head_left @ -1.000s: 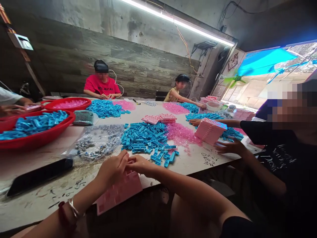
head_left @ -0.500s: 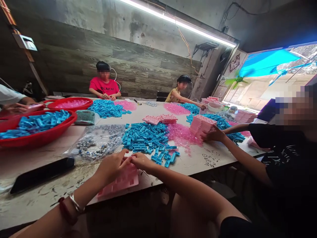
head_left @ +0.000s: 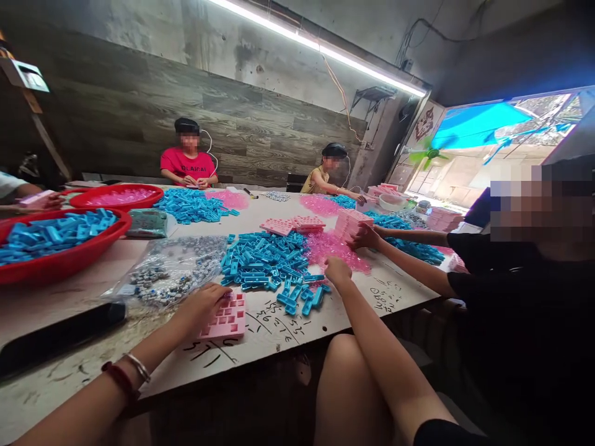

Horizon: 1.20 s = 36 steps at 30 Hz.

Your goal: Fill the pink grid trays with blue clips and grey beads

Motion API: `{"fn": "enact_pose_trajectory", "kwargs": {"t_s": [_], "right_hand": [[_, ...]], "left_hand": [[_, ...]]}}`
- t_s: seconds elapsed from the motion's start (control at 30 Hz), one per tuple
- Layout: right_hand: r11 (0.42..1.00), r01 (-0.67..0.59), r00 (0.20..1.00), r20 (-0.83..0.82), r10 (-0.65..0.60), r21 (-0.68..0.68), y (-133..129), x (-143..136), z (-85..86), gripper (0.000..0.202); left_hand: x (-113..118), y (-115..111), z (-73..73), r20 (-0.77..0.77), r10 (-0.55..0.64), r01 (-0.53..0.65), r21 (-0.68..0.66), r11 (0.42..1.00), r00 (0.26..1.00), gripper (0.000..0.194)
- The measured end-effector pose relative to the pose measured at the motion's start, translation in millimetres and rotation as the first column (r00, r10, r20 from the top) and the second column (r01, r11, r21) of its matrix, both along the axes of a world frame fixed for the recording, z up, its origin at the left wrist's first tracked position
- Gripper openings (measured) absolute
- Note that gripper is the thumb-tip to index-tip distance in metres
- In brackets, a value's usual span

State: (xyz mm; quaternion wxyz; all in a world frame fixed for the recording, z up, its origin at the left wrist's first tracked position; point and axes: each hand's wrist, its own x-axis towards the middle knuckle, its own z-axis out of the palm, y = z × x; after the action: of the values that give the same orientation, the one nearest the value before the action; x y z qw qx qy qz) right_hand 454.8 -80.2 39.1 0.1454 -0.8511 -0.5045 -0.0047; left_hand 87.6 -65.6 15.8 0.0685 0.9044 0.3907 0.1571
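My left hand [head_left: 207, 305] is over the left part of a pink plastic tray [head_left: 236, 319], its fingers closed at the far edge. Square pockets in rows show on the tray, which lies flat near the front of the table. Away to the right, my right hand [head_left: 338, 271] reaches to the near side of a heap of small clear pink pieces [head_left: 328, 249]. Its fingers curl downward, and whatever is between them is hidden. Beside that heap lies a pile of blue plastic pieces [head_left: 264, 260], some scattered toward me.
A clear bag of small metallic parts [head_left: 174, 266] and a black phone [head_left: 62, 334] lie left. Red basins [head_left: 65, 263] stand beyond. More pink trays [head_left: 309, 223] lie behind the blue pile. At right, a co-worker's hand [head_left: 365, 236] holds a pink stack [head_left: 351, 222].
My right hand has left the pink tray and moved right to the clear pink pieces. My left hand stays at the tray, which now lies flatter on the table.
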Motion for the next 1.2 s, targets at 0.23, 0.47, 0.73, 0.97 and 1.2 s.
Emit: {"fn": "enact_pose_trajectory", "kwargs": {"t_s": [0.23, 0.47, 0.73, 0.97, 1.2], "right_hand": [[0.999, -0.037, 0.999, 0.037, 0.038, -0.035, 10, 27, -26.4, 0.023], [0.995, -0.099, 0.993, 0.069, 0.099, -0.005, 11, 30, -28.9, 0.029], [0.962, -0.18, 0.983, 0.003, 0.183, 0.204, 10, 13, -9.0, 0.029], [0.741, -0.444, 0.645, -0.395, 0.654, 0.504, 5, -65, 5.5, 0.024], [0.657, -0.585, 0.434, -0.501, 0.749, 0.475, -14, -129, -2.4, 0.015]], "left_hand": [[-20, 27, 4.0, 0.144, 0.129, -0.165, 0.279, 0.946, 0.981, 0.029], [-77, 65, -8.6, -0.088, 0.374, -0.372, 0.044, 0.927, 0.923, 0.028], [-89, 66, -8.2, -0.035, 0.4, -0.401, -0.037, 0.915, 0.916, 0.028], [-82, 57, -2.5, 0.029, 0.352, -0.351, -0.025, 0.936, 0.936, 0.031], [-78, 56, -0.5, -0.012, 0.332, -0.332, -0.017, 0.943, 0.943, 0.026]]}}
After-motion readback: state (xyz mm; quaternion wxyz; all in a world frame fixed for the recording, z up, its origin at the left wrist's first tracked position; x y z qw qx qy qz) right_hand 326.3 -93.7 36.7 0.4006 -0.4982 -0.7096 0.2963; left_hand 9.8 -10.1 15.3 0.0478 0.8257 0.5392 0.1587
